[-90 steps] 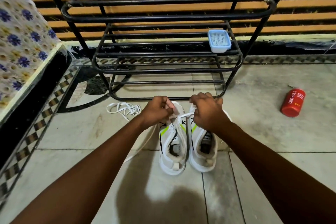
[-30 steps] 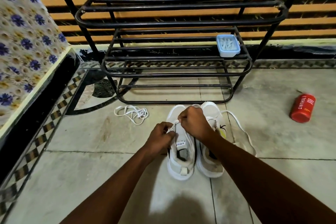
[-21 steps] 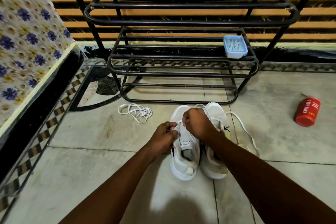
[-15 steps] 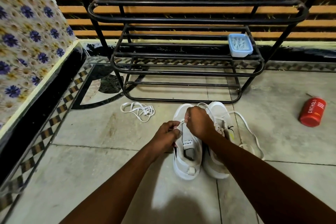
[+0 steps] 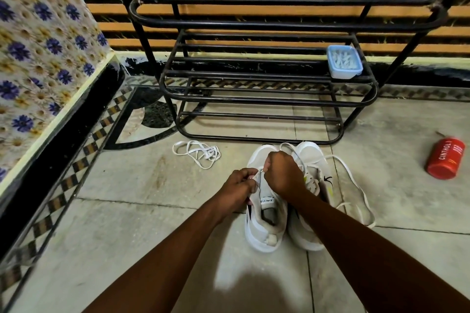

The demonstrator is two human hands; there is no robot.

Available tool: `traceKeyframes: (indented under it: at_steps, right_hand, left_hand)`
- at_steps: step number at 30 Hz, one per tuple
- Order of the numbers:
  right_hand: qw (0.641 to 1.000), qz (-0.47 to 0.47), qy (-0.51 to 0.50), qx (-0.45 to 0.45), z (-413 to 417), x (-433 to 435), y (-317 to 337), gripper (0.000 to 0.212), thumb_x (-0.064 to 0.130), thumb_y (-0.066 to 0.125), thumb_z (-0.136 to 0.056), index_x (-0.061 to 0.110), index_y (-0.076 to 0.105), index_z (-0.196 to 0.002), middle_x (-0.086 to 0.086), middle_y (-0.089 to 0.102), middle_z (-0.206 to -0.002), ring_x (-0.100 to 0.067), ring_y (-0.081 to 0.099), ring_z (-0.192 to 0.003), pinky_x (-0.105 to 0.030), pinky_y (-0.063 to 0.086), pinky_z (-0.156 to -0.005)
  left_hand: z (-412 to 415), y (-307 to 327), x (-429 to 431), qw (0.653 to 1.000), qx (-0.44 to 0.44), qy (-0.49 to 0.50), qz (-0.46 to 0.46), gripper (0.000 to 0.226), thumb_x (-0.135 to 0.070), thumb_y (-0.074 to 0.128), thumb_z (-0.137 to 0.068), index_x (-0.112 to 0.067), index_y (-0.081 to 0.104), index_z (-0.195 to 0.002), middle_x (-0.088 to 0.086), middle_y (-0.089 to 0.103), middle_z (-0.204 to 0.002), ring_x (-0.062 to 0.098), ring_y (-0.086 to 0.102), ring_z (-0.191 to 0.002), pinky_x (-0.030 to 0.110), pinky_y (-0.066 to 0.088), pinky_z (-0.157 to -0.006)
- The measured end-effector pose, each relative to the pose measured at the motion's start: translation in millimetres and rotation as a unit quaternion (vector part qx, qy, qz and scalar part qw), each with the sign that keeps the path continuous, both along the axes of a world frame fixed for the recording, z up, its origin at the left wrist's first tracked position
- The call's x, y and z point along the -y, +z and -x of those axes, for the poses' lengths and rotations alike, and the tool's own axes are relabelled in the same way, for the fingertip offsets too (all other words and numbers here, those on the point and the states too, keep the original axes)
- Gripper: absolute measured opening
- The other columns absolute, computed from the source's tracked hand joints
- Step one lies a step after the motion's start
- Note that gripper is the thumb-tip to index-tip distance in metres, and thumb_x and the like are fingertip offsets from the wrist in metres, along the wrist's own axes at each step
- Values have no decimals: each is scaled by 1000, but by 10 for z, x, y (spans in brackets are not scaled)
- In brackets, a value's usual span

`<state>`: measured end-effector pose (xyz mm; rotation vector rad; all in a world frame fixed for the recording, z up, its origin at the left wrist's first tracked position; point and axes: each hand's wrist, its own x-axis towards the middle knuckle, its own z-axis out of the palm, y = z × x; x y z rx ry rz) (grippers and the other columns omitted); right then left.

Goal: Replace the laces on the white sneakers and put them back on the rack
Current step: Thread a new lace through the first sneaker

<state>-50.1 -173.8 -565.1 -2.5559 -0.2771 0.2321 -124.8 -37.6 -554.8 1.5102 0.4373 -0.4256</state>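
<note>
Two white sneakers stand side by side on the floor, toes toward the rack: the left sneaker (image 5: 265,223) and the right sneaker (image 5: 314,157). Both hands work over the left sneaker's eyelets. My left hand (image 5: 237,187) pinches one end of a white lace (image 5: 260,174); my right hand (image 5: 283,173) pinches the other end close by. A long loose lace (image 5: 356,185) trails from the right sneaker across the floor to the right. Another white lace (image 5: 197,154) lies bundled on the floor to the left. The black metal shoe rack (image 5: 267,101) stands just behind the sneakers.
A small blue container (image 5: 344,61) sits on the rack's right side. A red can (image 5: 446,158) lies on the floor at far right. A floral cloth over a raised ledge (image 5: 38,58) borders the left. Slatted orange wall behind the rack.
Both hands came down from the toe area onto the left sneaker's eyelets and stay close together pinching the lace; over the last half second they barely move. The view has shifted slightly left.
</note>
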Motion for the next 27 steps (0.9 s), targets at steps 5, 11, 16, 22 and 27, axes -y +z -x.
traceKeyframes:
  at_steps: [5,11,16,22,27]
  right_hand:
    - [997,-53,-62,-7,13,-5,17,14,7,58,-80,18,67,-78,-2,69,-89,-27,65,-92,-37,54,-79]
    - [999,-1,-32,-26,5,-3,33,8,19,65,-81,25,66,-76,1,67,-90,-25,67,-88,-36,56,-78]
    - [999,49,-13,-19,-9,-25,68,7,20,62,-86,24,67,-89,-1,63,-103,-27,64,-97,-34,52,-83]
    - [999,1,-45,-19,24,-40,44,11,16,57,-83,22,67,-83,-3,69,-93,-29,66,-93,-40,57,-82]
    - [998,5,-53,-25,-3,-59,5,10,19,61,-79,25,68,-76,0,68,-84,-26,68,-84,-36,57,-76]
  left_hand:
    - [-35,-77,-7,1000,-11,11,7,69,-14,51,-60,-10,62,-127,11,62,-98,21,57,-85,25,49,-56]
    - [-93,-132,10,1000,-22,12,-15,64,-11,55,-67,-13,61,-131,4,61,-95,11,55,-70,19,44,-46]
    - [-117,-153,27,999,-31,24,-7,73,-13,52,-56,-11,62,-128,7,60,-92,15,54,-66,23,43,-47]
    - [-136,-215,9,998,-34,40,24,70,-10,51,-53,-10,65,-122,10,62,-93,23,56,-76,26,44,-55]
    - [-145,-220,-4,999,-39,29,-3,74,-16,54,-54,-15,63,-127,8,63,-100,20,59,-82,24,46,-51]
